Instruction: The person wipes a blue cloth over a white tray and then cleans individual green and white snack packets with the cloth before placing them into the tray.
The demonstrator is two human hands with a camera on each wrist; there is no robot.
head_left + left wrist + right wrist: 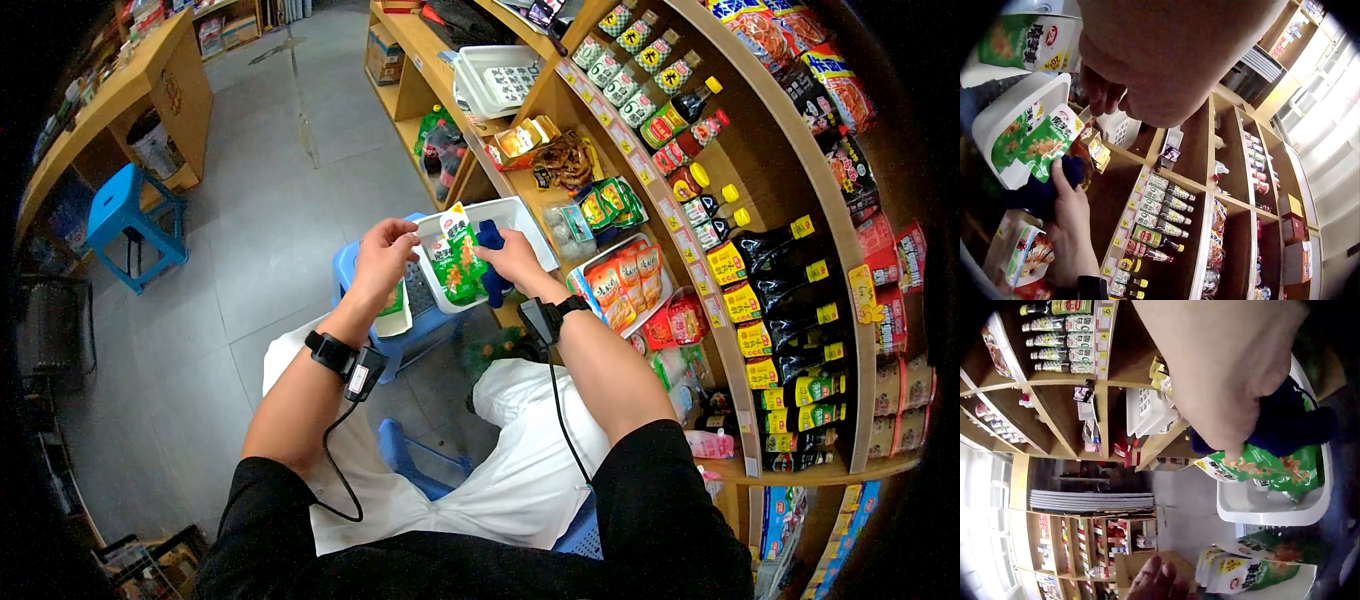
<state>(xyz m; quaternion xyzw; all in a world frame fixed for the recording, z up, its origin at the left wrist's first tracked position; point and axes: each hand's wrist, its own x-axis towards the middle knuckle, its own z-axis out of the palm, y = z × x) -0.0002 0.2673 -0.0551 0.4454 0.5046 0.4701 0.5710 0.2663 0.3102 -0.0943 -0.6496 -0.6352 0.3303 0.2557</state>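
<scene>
My right hand (520,262) holds a dark blue cloth (494,288) over a white plastic basin (538,232). Its thumb lies on the edge of a green and white snack packet (460,262), which overlaps the cloth. In the left wrist view, that thumb presses the packet (1047,145) near its printed end, while the other fingers are hidden behind the cloth. Another green packet (1011,139) lies beside it in the basin. Over the basin's left rim hangs my left hand (385,258), fingers loosely bent with nothing visible in them.
A blue stool (347,268) supports the basin. More green packets (1260,575) stand beside it. On the right, wooden shelves hold sauce bottles (770,265), and a tray of orange packets (625,283) sits close by. Another blue stool (130,215) stands at left.
</scene>
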